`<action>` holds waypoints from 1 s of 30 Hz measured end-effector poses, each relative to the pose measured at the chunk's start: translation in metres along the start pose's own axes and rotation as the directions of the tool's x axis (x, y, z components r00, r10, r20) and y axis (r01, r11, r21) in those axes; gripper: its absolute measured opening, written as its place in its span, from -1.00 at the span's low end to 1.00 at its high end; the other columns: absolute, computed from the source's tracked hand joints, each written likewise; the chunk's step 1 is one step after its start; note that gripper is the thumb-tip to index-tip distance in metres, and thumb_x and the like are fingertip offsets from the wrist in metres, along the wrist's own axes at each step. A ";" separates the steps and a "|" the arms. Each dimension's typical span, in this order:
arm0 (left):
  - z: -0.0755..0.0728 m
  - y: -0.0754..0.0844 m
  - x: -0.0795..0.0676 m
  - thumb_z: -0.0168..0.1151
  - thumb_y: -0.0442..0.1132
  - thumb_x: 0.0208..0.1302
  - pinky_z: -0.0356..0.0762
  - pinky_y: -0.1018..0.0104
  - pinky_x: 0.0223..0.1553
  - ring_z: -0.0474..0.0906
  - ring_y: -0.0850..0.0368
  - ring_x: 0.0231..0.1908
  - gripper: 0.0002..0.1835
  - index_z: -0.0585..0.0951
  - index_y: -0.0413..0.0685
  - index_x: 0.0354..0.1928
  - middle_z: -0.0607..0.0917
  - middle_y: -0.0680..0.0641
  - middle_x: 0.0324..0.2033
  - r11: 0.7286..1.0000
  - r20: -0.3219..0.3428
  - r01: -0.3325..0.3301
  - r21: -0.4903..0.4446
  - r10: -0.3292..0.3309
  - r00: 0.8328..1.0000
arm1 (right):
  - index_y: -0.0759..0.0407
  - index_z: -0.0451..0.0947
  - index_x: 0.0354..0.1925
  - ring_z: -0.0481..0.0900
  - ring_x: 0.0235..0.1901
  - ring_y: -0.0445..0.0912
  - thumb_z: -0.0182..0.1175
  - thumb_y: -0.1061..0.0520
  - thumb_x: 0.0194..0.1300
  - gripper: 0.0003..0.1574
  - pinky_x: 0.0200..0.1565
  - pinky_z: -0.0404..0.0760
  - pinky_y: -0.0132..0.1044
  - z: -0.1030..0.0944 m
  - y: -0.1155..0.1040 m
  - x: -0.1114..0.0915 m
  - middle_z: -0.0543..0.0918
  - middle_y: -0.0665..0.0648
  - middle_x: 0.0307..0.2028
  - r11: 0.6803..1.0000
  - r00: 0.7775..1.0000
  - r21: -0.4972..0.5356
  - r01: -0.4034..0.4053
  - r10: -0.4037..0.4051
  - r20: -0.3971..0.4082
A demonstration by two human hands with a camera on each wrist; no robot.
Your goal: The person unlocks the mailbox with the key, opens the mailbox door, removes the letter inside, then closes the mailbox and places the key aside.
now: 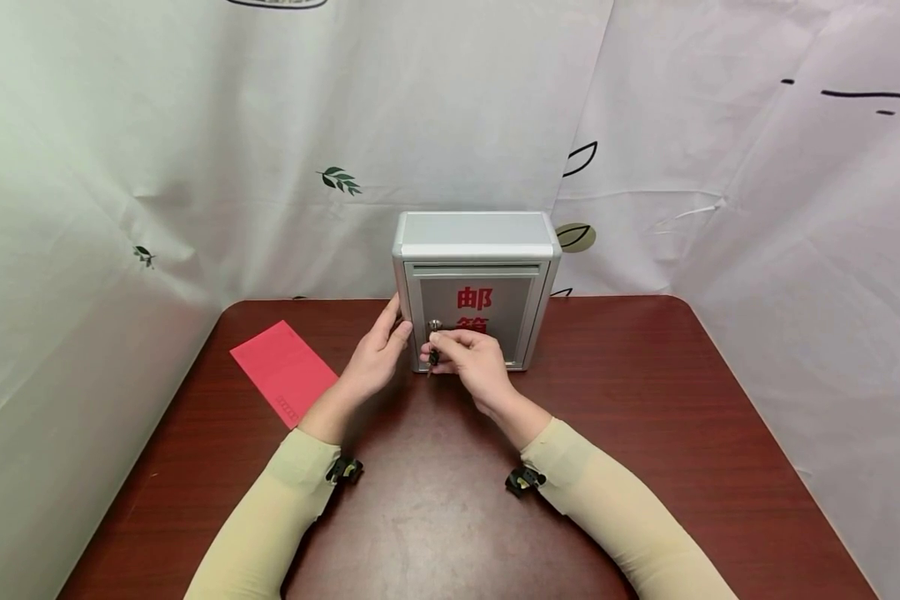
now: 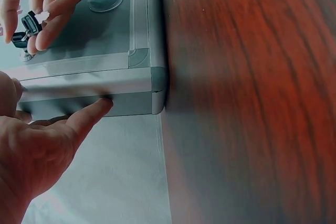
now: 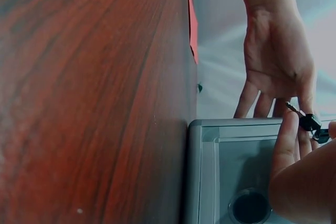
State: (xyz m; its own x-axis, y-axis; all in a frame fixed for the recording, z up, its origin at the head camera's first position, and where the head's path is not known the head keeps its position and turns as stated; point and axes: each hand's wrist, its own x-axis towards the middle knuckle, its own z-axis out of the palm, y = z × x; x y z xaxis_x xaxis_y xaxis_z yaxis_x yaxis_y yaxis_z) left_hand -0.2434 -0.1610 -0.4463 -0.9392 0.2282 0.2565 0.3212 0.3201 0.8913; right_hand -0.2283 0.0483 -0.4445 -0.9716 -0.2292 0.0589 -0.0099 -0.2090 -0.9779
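Observation:
A silver metal mailbox (image 1: 480,237) with red characters on its front door stands upright at the back of the table. My right hand (image 1: 474,364) is at the door's left side, pinching a black-headed key (image 2: 20,39) at the lock (image 1: 435,325). A second black-headed key (image 3: 310,121) dangles beside it, its metal blade sticking out near the fingers. The key's tip at the lock is hidden. Along the mailbox's left side, my left hand (image 1: 375,358) rests with extended fingers (image 2: 92,116) touching the wall.
A red envelope (image 1: 285,371) lies on the dark red wooden table (image 1: 607,400), left of the mailbox and partly behind the left forearm. White patterned cloth (image 1: 457,108) hangs behind the table and at both sides.

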 end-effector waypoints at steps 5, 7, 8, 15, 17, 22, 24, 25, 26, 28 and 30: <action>0.000 0.000 0.000 -0.01 -0.10 0.84 0.55 -0.28 0.40 0.35 -0.18 0.58 -0.31 0.07 0.13 0.84 0.23 -0.13 0.73 1.000 0.000 0.001 0.003 -0.001 1.000 | 0.42 0.78 0.09 0.89 -0.20 -0.06 0.40 0.14 0.59 -0.66 -0.09 0.86 -0.13 0.001 -0.001 0.000 0.88 0.27 -0.17 1.000 1.000 0.002 -0.001 0.001 -0.001; 0.000 0.000 0.000 -0.01 -0.11 0.84 0.55 -0.29 0.40 0.35 -0.19 0.59 -0.31 0.07 0.12 0.84 0.22 -0.13 0.73 1.000 0.000 0.004 0.003 -0.004 1.000 | 0.42 0.78 0.09 0.89 -0.20 -0.06 0.40 0.14 0.59 -0.66 -0.09 0.86 -0.13 0.001 -0.001 0.000 0.88 0.26 -0.17 1.000 1.000 0.002 -0.006 0.006 0.000; 0.000 0.001 0.000 -0.01 -0.11 0.84 0.55 -0.29 0.40 0.34 -0.19 0.59 -0.31 0.07 0.11 0.84 0.22 -0.13 0.74 1.000 0.001 0.005 0.002 -0.005 1.000 | 0.43 0.78 0.09 0.89 -0.20 -0.06 0.40 0.14 0.59 -0.66 -0.09 0.86 -0.13 0.001 -0.001 0.000 0.88 0.26 -0.17 1.000 1.000 0.003 -0.008 0.008 0.003; 0.000 0.002 0.000 -0.01 -0.10 0.84 0.55 -0.28 0.40 0.32 -0.19 0.61 -0.31 0.07 0.10 0.84 0.19 -0.11 0.75 1.000 0.005 0.000 0.010 0.000 1.000 | 0.45 0.76 0.11 0.88 -0.20 -0.07 0.40 0.14 0.59 -0.64 -0.09 0.86 -0.13 -0.001 -0.002 0.001 0.88 0.24 -0.18 0.999 0.999 0.020 -0.027 0.027 0.029; 0.001 0.001 0.000 -0.01 -0.09 0.84 0.55 -0.28 0.40 0.32 -0.19 0.60 -0.31 0.07 0.11 0.84 0.19 -0.11 0.75 1.000 0.005 -0.002 0.010 0.001 1.000 | 0.44 0.76 0.12 0.88 -0.20 -0.07 0.40 0.14 0.59 -0.63 -0.08 0.86 -0.13 -0.001 -0.003 0.001 0.88 0.23 -0.18 0.999 0.999 0.022 -0.030 0.029 0.034; 0.000 0.001 0.000 -0.01 -0.09 0.84 0.55 -0.30 0.39 0.33 -0.21 0.59 -0.30 0.06 0.10 0.84 0.20 -0.13 0.75 1.000 0.002 -0.003 0.016 0.003 1.000 | 0.45 0.76 0.13 0.88 -0.20 -0.09 0.40 0.13 0.59 -0.62 -0.09 0.86 -0.14 0.000 -0.004 0.000 0.89 0.22 -0.18 0.999 0.999 0.021 -0.032 0.031 0.036; 0.000 0.002 0.000 -0.01 -0.10 0.84 0.55 -0.30 0.39 0.34 -0.22 0.59 -0.31 0.06 0.10 0.84 0.21 -0.14 0.74 1.000 0.000 -0.002 0.021 0.002 1.000 | 0.46 0.76 0.12 0.88 -0.20 -0.09 0.40 0.13 0.59 -0.62 -0.10 0.86 -0.15 0.000 -0.004 0.001 0.88 0.21 -0.19 0.999 0.999 0.024 -0.032 0.032 0.034; 0.000 0.002 0.000 -0.02 -0.09 0.85 0.55 -0.29 0.39 0.34 -0.21 0.59 -0.31 0.07 0.12 0.84 0.21 -0.13 0.74 1.000 -0.001 -0.001 0.024 0.001 1.000 | 0.45 0.76 0.12 0.88 -0.21 -0.08 0.40 0.14 0.59 -0.63 -0.11 0.86 -0.15 0.001 -0.004 0.001 0.88 0.21 -0.19 0.999 0.999 0.025 -0.032 0.032 0.032; 0.000 0.002 -0.001 -0.02 -0.08 0.85 0.55 -0.29 0.40 0.34 -0.21 0.59 -0.31 0.06 0.12 0.84 0.22 -0.13 0.74 1.000 -0.002 0.001 0.026 -0.001 1.000 | 0.45 0.77 0.11 0.88 -0.21 -0.08 0.40 0.14 0.59 -0.63 -0.11 0.85 -0.16 0.001 -0.004 0.001 0.88 0.21 -0.20 0.999 0.999 0.026 -0.033 0.032 0.028; 0.000 0.002 -0.001 -0.03 -0.07 0.85 0.54 -0.28 0.41 0.32 -0.20 0.60 -0.30 0.05 0.15 0.84 0.21 -0.12 0.74 1.000 0.001 0.005 0.028 -0.005 1.000 | 0.46 0.77 0.10 0.89 -0.22 -0.08 0.40 0.15 0.59 -0.64 -0.12 0.85 -0.16 0.002 -0.004 0.002 0.88 0.22 -0.21 0.999 0.999 0.022 -0.032 0.032 0.016; 0.000 0.003 -0.001 -0.04 -0.05 0.85 0.52 -0.27 0.43 0.30 -0.19 0.62 -0.30 0.03 0.17 0.85 0.20 -0.12 0.74 1.000 0.005 0.009 0.029 -0.009 1.000 | 0.46 0.78 0.09 0.89 -0.23 -0.08 0.41 0.16 0.58 -0.65 -0.12 0.86 -0.15 0.003 -0.004 0.001 0.88 0.23 -0.21 1.000 1.000 0.013 -0.029 0.029 -0.001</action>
State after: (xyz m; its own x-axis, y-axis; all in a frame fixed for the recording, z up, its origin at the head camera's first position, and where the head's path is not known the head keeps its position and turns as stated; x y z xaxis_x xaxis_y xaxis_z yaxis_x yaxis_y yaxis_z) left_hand -0.2415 -0.1602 -0.4444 -0.9414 0.2302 0.2464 0.3162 0.3488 0.8822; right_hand -0.2289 0.0462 -0.4396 -0.9717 -0.2342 0.0306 0.0210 -0.2146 -0.9765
